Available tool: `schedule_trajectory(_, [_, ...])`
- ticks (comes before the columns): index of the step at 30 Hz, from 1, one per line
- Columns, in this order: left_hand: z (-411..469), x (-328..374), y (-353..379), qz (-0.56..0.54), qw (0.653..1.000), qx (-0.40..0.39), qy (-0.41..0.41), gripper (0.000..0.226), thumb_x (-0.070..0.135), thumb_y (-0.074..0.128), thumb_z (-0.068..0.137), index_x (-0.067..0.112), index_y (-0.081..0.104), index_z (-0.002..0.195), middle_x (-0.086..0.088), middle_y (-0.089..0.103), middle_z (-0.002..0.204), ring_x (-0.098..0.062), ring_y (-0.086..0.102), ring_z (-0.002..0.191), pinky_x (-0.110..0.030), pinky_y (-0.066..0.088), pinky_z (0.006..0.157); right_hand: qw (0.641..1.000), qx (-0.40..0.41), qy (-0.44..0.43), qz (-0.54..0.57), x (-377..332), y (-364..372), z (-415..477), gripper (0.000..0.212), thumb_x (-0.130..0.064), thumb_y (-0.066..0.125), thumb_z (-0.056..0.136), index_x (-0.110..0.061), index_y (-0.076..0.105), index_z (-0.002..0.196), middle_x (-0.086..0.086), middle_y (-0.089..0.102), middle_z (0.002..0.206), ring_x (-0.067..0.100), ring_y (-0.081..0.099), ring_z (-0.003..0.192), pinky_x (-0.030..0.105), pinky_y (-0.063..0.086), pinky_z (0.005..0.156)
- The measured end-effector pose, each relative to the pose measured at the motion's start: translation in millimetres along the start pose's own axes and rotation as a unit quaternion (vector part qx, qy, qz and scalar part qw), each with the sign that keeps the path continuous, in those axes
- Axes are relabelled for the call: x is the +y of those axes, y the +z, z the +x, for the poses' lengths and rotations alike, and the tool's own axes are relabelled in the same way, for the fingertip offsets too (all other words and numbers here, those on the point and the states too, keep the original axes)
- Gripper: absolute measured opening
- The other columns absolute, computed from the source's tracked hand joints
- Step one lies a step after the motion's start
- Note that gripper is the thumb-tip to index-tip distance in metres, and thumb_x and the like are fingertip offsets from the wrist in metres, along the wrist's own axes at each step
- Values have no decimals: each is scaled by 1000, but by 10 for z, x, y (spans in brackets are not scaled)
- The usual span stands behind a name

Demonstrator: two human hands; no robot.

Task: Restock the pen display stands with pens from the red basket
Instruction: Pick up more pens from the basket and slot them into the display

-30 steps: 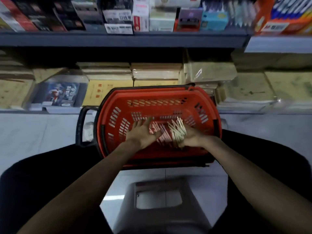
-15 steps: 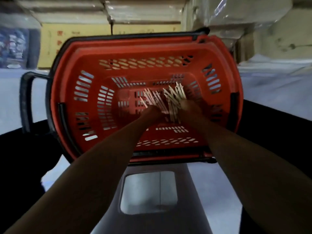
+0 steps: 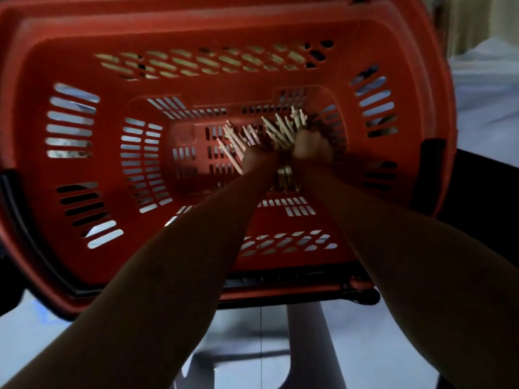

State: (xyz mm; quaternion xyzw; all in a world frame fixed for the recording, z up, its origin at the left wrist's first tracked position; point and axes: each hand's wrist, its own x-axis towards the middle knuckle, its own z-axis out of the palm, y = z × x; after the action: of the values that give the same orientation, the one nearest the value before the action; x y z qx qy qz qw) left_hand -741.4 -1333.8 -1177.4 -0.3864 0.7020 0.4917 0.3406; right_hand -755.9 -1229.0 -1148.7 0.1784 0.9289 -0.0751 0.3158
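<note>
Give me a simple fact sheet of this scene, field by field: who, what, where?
Setting: a red basket, seen from above
Contents: pale pens at the basket's bottom
Left hand: deep in the basket, seems to grip a fanned bunch of pens
Right hand: close beside it, seems to grip another bunch
Under the basket: a grey stool
Display stands: not in view
Stage: pens gathered in both hands, not yet lifted out of the basket

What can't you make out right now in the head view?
Display stands: outside the head view's frame.
Pens: blurred, overlapping; count unreadable.
Red basket: left rim cut off by the frame's edge.
Its floor beneath left hand and right hand: hidden by both forearms.
</note>
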Motion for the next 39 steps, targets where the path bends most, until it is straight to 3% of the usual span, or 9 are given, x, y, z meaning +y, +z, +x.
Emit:
schedule_trajectory(3, [95, -44, 29, 18, 999, 39, 1, 31, 37, 83, 76, 8, 74, 79, -7, 77, 77, -23, 76, 74, -44, 65, 71, 1000, 10, 4, 15, -12, 43, 23, 34, -8, 42, 103, -9, 65, 128, 17, 63, 132, 36, 60, 124, 43, 50, 96])
schedule_trajectory(7, [194, -127, 57, -3, 998, 65, -16, 45, 52, 76, 66, 10, 75, 84, -5, 77, 79, -24, 77, 73, -43, 66, 68, 999, 6, 25, 20, -44, -13, 8, 37, -3, 39, 104, -7, 66, 129, 16, 64, 134, 35, 60, 127, 44, 51, 97])
schedule_trajectory(12, [-54, -19, -91, -68, 996, 42, -51, 15, 18, 80, 83, 5, 76, 87, -15, 77, 86, -30, 77, 78, -44, 65, 69, 998, 31, 35, 32, -19, -163, -143, 35, -8, 42, 104, -9, 67, 128, 16, 66, 132, 36, 61, 124, 43, 51, 97])
schedule_trajectory(15, [-226, 49, -213, -123, 991, 35, -40, 7, 7, 80, 82, 6, 76, 87, -12, 76, 84, -23, 72, 70, -34, 61, 63, 997, 54, 35, 43, -25, -310, -326, 32, -8, 45, 103, -11, 68, 126, 15, 67, 129, 36, 63, 122, 42, 51, 95])
schedule_trajectory(21, [-564, 243, -671, -162, 985, -51, -37, 10, 21, 77, 92, 14, 71, 90, 0, 73, 89, -8, 66, 76, -29, 44, 71, 995, 88, 10, 53, -33, -697, -785, 19, -17, 63, 93, -15, 76, 107, 11, 75, 108, 33, 72, 106, 38, 57, 82])
schedule_trajectory(28, [-1180, 443, -1378, -268, 955, -127, -16, 6, 19, 73, 95, 17, 69, 93, 1, 73, 89, -12, 72, 79, -30, 56, 71, 989, 122, 9, 84, -211, -1211, -1407, 34, -44, 74, 85, -17, 76, 107, 11, 75, 104, 33, 73, 99, 36, 57, 79])
schedule_trajectory(32, [-1566, 479, -1721, -295, 940, -172, 0, 10, 27, 68, 98, 21, 70, 106, 1, 72, 108, -19, 70, 104, -34, 57, 78, 985, 128, -32, 114, -269, -1398, -1826, 32, -41, 72, 85, -18, 73, 107, 12, 75, 104, 35, 71, 100, 34, 54, 78])
schedule_trajectory(36, [-2102, 515, -2022, -359, 907, -218, 22, 19, 30, 55, 106, 23, 73, 107, 7, 66, 82, -13, 68, 85, -34, 56, 87, 969, 154, -84, 173, -390, -1607, -2259, 28, -40, 74, 82, -20, 64, 98, 8, 75, 93, 34, 71, 92, 35, 52, 70])
schedule_trajectory(39, [-2457, 520, -2226, -351, 908, -225, 48, 28, 38, 48, 108, 24, 70, 116, 6, 53, 72, -10, 52, 62, -26, 51, 61, 951, 161, -104, 242, -403, -1724, -2595, 26, -34, 76, 79, -22, 56, 88, -1, 70, 77, 28, 69, 77, 38, 53, 64])
